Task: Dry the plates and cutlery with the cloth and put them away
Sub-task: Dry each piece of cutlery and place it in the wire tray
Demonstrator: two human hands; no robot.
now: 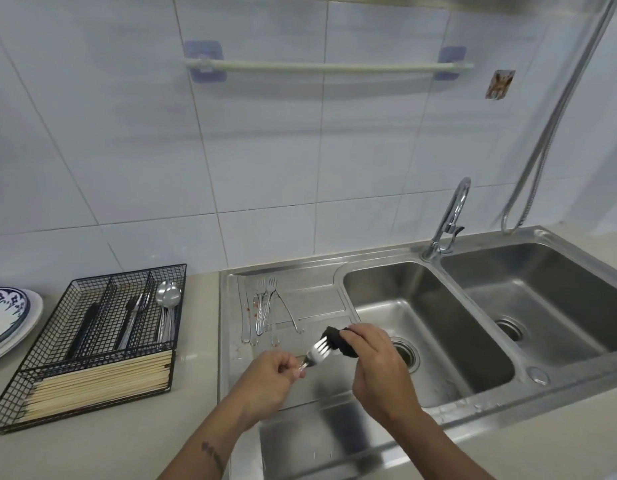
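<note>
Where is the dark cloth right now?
The dark cloth is in the right hand, low in the head view over the draining board, pressed against the tines of the fork held by the left hand.

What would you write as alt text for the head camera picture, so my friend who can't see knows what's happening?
A person's left hand holds a fork over a steel draining board while the right hand wipes its prongs with a dark cloth. More cutlery lies on the board, beside a wire cutlery basket.
</note>
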